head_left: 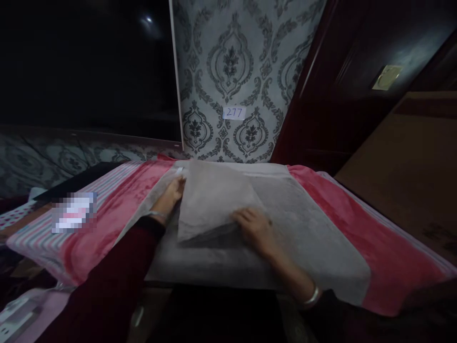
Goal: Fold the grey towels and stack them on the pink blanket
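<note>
A grey towel lies spread over a pink blanket on a table. One corner of the towel is folded over into a flap across the middle. My left hand grips the flap's far left edge with curled fingers. My right hand presses on the flap's near right edge, fingers pinched round the cloth. Both sleeves are dark red, and a bangle shows on each wrist.
A striped pink-and-white cloth lies under the blanket at the left. Patterned grey wallpaper with a label reading 277 stands behind. A dark wooden door is at the right, a dark screen at the left.
</note>
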`<state>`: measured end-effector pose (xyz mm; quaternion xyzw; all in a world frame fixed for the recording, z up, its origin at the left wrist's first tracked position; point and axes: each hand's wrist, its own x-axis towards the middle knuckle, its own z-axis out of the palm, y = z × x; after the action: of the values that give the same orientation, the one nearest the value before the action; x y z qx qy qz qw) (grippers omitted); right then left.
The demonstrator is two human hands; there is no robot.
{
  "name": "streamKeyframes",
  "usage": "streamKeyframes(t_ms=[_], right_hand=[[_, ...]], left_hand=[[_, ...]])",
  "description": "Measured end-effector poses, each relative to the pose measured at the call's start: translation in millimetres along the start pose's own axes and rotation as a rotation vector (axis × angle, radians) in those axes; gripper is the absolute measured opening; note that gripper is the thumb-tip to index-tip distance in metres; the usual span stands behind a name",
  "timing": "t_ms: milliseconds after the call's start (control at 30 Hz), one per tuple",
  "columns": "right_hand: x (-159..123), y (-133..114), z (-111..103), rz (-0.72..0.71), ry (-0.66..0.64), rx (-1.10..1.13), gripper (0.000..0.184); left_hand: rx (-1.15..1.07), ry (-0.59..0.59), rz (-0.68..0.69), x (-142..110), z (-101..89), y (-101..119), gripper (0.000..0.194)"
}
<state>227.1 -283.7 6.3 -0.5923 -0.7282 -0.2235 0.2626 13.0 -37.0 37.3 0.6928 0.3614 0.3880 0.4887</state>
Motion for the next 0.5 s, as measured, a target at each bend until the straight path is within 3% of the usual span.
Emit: streamKeyframes(t_ms=[100,200,333,500], right_hand=[[-35.1,-10.5,44.5,0.154,-0.168,0.019,0.045],[-46.9,-13.3,54.6,0.206,-0.168,0.068,0.05],[-39.2,-8.6,41.4,0.222,-0.16,0.106,0.05],[-26.3,-18.5,22.9,0.224,-0.11,0.147,0.051]], left_hand=[[-0.255,-0.11,-0.337,-8.5,-4.6,-19.8,0.023],[-0.476,-0.198,-0.506,-32.4,-3.7,-37.7,0.032],[-0.373,-0.152,-0.398,-58.3,9.8,-38.0,0.049],[-0.224,0.013,-0.226,-56.3,9.3,-31.0,0.047]])
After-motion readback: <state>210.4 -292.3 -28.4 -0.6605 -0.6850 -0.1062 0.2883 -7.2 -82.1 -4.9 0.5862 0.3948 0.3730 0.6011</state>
